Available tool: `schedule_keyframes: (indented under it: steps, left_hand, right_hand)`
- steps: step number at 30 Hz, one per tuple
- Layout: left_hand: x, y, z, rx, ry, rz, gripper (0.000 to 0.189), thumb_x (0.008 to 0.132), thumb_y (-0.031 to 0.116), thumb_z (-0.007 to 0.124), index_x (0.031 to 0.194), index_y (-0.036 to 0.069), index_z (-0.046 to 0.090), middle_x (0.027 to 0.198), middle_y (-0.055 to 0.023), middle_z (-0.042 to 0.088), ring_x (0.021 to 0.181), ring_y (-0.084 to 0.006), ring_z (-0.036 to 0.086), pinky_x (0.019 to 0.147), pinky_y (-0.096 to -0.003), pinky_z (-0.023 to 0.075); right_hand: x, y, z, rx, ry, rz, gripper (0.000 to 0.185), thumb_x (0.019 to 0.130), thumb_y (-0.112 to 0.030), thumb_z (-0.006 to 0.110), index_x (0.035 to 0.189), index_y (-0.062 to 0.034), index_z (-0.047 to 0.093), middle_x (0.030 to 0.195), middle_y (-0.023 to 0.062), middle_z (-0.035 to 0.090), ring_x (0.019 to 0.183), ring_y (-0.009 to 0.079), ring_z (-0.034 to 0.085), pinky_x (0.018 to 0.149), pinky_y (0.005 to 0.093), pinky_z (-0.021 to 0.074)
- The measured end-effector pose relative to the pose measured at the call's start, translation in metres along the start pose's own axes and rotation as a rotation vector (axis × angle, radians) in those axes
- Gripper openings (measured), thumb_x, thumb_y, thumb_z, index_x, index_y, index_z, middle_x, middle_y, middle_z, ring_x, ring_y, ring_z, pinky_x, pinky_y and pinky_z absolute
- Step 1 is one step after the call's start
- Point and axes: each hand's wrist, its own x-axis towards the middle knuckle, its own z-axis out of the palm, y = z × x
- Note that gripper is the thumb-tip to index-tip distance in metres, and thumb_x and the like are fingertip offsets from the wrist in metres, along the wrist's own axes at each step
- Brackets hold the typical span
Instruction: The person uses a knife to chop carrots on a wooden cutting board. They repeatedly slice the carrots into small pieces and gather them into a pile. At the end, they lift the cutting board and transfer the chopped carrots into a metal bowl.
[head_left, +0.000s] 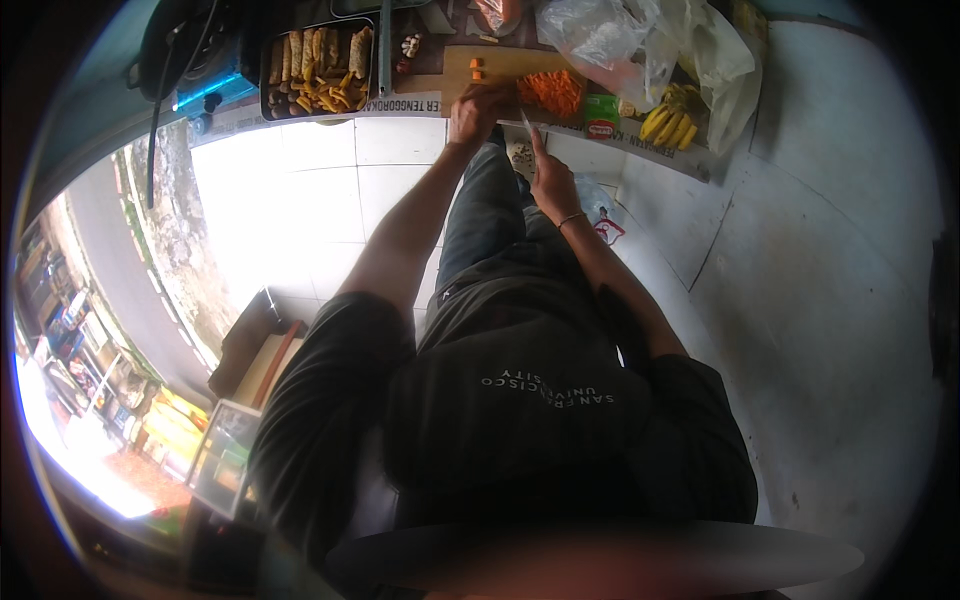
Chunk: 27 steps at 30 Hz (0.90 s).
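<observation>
A wooden cutting board (501, 61) lies near the counter's front edge. My left hand (474, 116) is on its front part, fingers bent down at the board; whether they grip a piece cannot be seen. Just beyond those fingers are orange carrot pieces (476, 70). My right hand (553, 180) is closed around the handle of a knife (526, 120), whose blade points toward the board between my left hand and a heap of shredded carrot (552, 91). Right of the heap sits a green and red packet (601, 117).
A tray of rolls and fried pieces (319, 71) stands left, beside a stove (217, 90) with a dark pan. Garlic (410, 46) lies behind the board. Bananas (669, 124) and plastic bags (600, 37) crowd the right, near the wall (832, 165).
</observation>
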Motion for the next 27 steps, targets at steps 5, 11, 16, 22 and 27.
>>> schedule_keyframes:
  steps: [5,11,16,22,27]
  left_hand:
    - [-0.001,0.001,-0.001,0.036,-0.005,-0.010,0.026,0.079,0.003,0.068,0.102,0.007,0.080,0.109,-0.0123,0.078,0.106,-0.0330,0.072,0.090,-0.0436,0.0595]
    - [0.001,0.005,-0.002,0.047,0.040,0.000,0.020,0.082,0.008,0.070,0.099,0.007,0.080,0.106,-0.0117,0.078,0.100,-0.0325,0.073,0.086,-0.0425,0.0589]
    - [0.000,0.007,-0.003,0.052,0.012,-0.075,0.020,0.082,0.007,0.069,0.099,0.008,0.080,0.104,-0.0105,0.078,0.099,-0.0316,0.073,0.086,-0.0424,0.0596]
    - [-0.001,0.007,-0.003,0.033,0.065,-0.037,0.018,0.082,0.006,0.071,0.098,0.008,0.080,0.103,-0.0100,0.079,0.098,-0.0309,0.074,0.084,-0.0413,0.0605]
    - [-0.002,0.010,-0.003,0.017,0.059,-0.072,0.017,0.082,0.006,0.073,0.098,0.007,0.081,0.104,-0.0089,0.079,0.098,-0.0307,0.074,0.085,-0.0410,0.0603]
  right_hand:
    - [0.000,-0.007,0.003,-0.009,0.015,-0.028,0.074,0.097,0.000,0.053,0.166,-0.0140,0.029,0.102,0.0298,0.071,0.098,0.0485,0.069,0.086,0.0586,0.0548]
    - [0.006,-0.008,0.005,-0.068,-0.030,0.008,0.081,0.095,-0.003,0.055,0.168,-0.0176,0.022,0.096,0.0288,0.070,0.091,0.0481,0.070,0.083,0.0595,0.0548]
    - [0.024,-0.009,0.016,-0.041,0.022,-0.016,0.083,0.095,-0.003,0.055,0.168,-0.0186,0.019,0.101,0.0287,0.069,0.095,0.0476,0.068,0.085,0.0589,0.0541]
    - [0.001,0.001,0.012,-0.029,0.086,-0.065,0.074,0.099,-0.003,0.053,0.167,-0.0145,0.025,0.102,0.0289,0.072,0.095,0.0473,0.070,0.083,0.0579,0.0552]
    - [-0.006,-0.003,0.006,0.020,0.005,0.057,0.071,0.100,-0.002,0.052,0.166,-0.0120,0.027,0.110,0.0324,0.070,0.106,0.0494,0.067,0.089,0.0585,0.0538]
